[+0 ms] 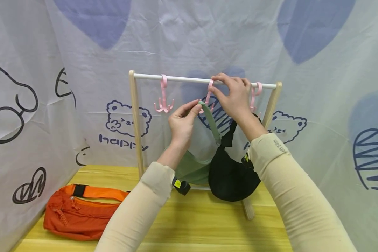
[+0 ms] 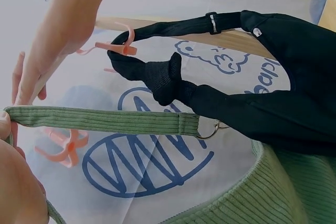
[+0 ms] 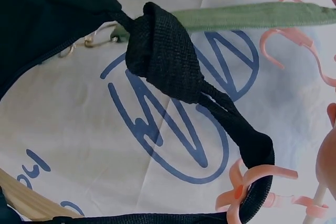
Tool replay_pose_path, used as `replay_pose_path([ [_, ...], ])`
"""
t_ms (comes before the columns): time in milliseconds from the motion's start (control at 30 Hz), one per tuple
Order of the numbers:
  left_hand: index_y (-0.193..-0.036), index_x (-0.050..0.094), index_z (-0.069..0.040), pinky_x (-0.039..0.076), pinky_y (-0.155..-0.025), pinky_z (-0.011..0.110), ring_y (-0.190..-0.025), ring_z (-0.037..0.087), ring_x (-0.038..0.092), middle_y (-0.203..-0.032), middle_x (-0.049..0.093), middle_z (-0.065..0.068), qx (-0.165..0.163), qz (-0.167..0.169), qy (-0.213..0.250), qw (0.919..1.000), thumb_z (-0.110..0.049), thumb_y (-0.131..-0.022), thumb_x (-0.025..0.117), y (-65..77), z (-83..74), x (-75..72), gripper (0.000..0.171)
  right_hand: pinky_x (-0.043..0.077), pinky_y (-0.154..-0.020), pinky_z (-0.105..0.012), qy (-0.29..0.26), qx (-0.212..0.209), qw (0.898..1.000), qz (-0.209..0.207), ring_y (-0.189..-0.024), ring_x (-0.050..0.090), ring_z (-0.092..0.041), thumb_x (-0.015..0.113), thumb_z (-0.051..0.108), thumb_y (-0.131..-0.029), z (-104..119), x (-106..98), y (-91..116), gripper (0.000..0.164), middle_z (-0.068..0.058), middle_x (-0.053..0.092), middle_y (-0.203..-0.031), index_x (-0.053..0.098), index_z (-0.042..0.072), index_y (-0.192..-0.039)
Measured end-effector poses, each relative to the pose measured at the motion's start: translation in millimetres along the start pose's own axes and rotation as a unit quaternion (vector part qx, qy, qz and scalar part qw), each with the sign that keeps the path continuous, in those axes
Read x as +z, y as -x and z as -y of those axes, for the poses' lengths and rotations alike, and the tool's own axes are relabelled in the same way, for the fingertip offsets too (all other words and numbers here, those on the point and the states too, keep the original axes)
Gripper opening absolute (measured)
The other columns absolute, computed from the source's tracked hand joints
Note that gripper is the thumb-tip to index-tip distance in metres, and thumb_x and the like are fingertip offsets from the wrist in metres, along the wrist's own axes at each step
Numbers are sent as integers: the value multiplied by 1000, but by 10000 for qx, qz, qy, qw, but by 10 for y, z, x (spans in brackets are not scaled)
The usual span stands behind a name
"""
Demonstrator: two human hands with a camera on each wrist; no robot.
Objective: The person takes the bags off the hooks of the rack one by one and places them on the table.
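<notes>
My left hand pinches the top of a green corduroy strap between thumb and fingers, right at the prongs of the middle pink hook. That strap runs down to a green corduroy bag, joined by a metal ring in the left wrist view. With thumb and index finger, my right hand grips the upper part of the middle hook at the white rail. Beside it, a black bag hangs by its knotted strap from the right pink hook, overlapping the green bag.
A left pink hook hangs on the rail with bare prongs. The rack's wooden posts stand on a yellow wood-grain table. An orange waist bag lies at the left. A printed white curtain closes the back.
</notes>
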State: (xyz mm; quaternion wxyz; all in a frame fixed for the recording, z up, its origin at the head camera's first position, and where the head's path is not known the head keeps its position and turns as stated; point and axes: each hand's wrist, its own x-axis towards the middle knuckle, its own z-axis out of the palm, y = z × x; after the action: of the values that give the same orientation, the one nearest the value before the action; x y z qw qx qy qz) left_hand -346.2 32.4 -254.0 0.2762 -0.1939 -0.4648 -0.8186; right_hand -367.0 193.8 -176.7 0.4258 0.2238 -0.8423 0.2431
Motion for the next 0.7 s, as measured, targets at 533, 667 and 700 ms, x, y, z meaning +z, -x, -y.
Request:
replay_pose_path([
  [533, -110, 77, 4, 55, -83, 21, -89, 7, 67, -94, 76, -4, -96, -344, -315, 9989, -2, -90, 80, 50, -244, -233, 21, 27, -113, -52, 330, -697, 9968, -224, -128, 58, -28, 69, 36, -101, -37, 7, 13, 37, -4, 67, -137, 69, 16, -133],
  [667, -110, 77, 5, 55, -83, 21, -87, 7, 67, -92, 76, -5, -85, -374, -281, 9989, -1, -90, 80, 45, -307, -307, 21, 26, -114, -50, 254, -703, 9970, -180, -130, 57, -26, 68, 35, -102, -37, 3, 20, 37, -4, 67, -137, 69, 16, -133],
  [700, -110, 76, 6, 56, -83, 21, -87, 7, 67, -93, 76, -5, -72, -380, -273, 9989, 0, -90, 80, 41, -321, -327, 21, 25, -115, -50, 243, -683, 9972, -154, -130, 56, -26, 68, 35, -102, -34, 2, 23, 36, -4, 67, -137, 69, 16, -133],
])
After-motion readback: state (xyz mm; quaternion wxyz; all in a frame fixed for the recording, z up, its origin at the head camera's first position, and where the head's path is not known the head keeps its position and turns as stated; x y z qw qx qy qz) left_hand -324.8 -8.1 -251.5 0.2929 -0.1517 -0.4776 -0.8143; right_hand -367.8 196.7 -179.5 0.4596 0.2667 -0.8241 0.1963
